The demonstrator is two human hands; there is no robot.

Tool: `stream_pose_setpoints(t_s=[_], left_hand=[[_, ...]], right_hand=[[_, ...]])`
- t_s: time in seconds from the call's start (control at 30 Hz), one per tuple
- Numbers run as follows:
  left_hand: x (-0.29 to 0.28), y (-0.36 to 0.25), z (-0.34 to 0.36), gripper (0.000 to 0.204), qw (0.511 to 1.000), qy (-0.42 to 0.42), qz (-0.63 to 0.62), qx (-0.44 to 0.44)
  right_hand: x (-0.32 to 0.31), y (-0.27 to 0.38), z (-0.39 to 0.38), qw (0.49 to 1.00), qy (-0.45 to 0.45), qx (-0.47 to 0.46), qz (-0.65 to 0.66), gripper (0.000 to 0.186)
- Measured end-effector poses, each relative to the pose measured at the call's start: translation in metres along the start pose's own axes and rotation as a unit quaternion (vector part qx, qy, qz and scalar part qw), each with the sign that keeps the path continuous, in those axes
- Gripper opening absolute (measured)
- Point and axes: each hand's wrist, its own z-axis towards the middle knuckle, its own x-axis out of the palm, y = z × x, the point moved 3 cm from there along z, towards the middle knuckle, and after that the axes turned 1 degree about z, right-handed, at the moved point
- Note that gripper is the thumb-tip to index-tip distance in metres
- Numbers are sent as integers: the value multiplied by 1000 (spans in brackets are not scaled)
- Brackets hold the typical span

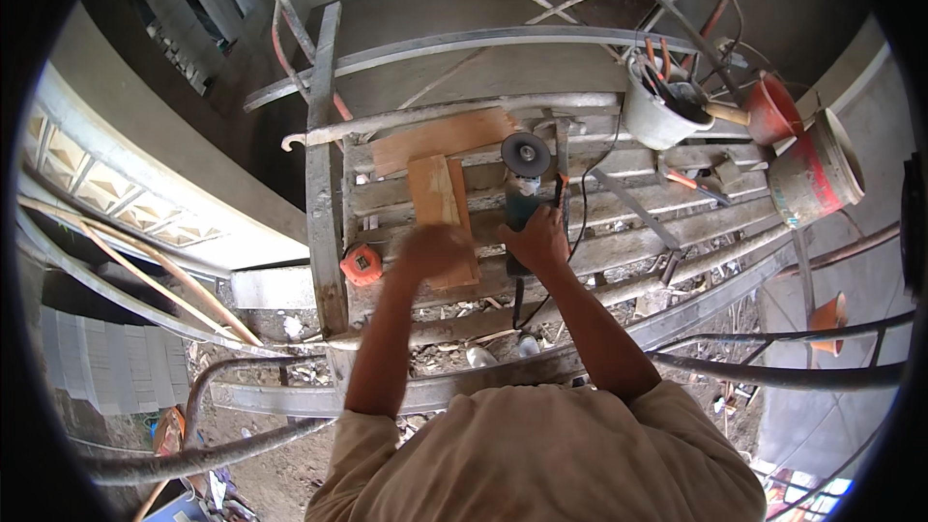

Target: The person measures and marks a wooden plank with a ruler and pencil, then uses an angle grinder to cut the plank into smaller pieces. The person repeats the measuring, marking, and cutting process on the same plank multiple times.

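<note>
My right hand [539, 240] grips the dark green body of an angle grinder [523, 203], which lies on the slatted metal platform. The grinder's round grey disc [526, 154] points away from me, and its black cord [587, 222] runs along the right side. Over the near part of a tan wooden board [437, 188] is my left hand [435, 251], smeared by motion. Its fingers do not show clearly, nor can I tell whether it touches the board. Just left of that hand sits an orange tape measure [362, 264]. Another brown board [445, 138] lies crosswise beyond.
A white bucket [665, 121] of tools, a red bucket [773, 106] and a stained bucket [820, 172] stand at the right. An orange-handled tool [691, 184] and a metal bar [636, 210] lie on the platform [619, 166]. Scaffold rails [454, 394] surround it, with rubble below.
</note>
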Motion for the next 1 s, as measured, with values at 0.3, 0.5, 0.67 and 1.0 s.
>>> stream_pose_setpoints(t_s=[0.3,0.5,0.67,1.0], left_hand=[[-86,140,176,86,965,-50,246,-72],[-121,152,178,51,980,-153,121,38],[-175,133,102,26,976,-206,-76,8],[-150,6,-88,18,941,-208,-261,57]], right_hand=[[-12,26,-26,998,-33,-9,56,106],[-5,15,-39,995,-50,-45,71,107],[-7,14,-46,989,-76,-75,105,100],[-189,105,-36,770,-99,-310,549,80]])
